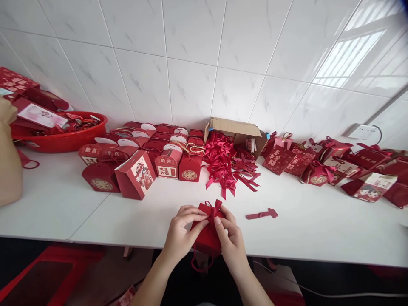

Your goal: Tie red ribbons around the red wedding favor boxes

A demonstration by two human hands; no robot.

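Observation:
Both hands work on a small red gift box (pixel 207 243) at the table's front edge. A red ribbon bow (pixel 215 210) sits at its top. My left hand (pixel 184 226) is closed, thumb and fingertips pinching the ribbon at the left of the bow. My right hand (pixel 230 233) is closed too, its thumb pressed on the bow and its fingers curled along the box's right side. A red cord loop hangs below the box. To the right on the table lies a flat dark-red paper tag (pixel 262 214).
Several red boxes (pixel 135 174) stand at the left. Loose ribbons (pixel 223 163) spill from a cardboard carton (pixel 236 126). Bow-tied boxes (pixel 318 176) line the right. A full red basin (pixel 63 142) and another person's arm (pixel 9 165) are far left. A power strip (pixel 361 131) is by the wall.

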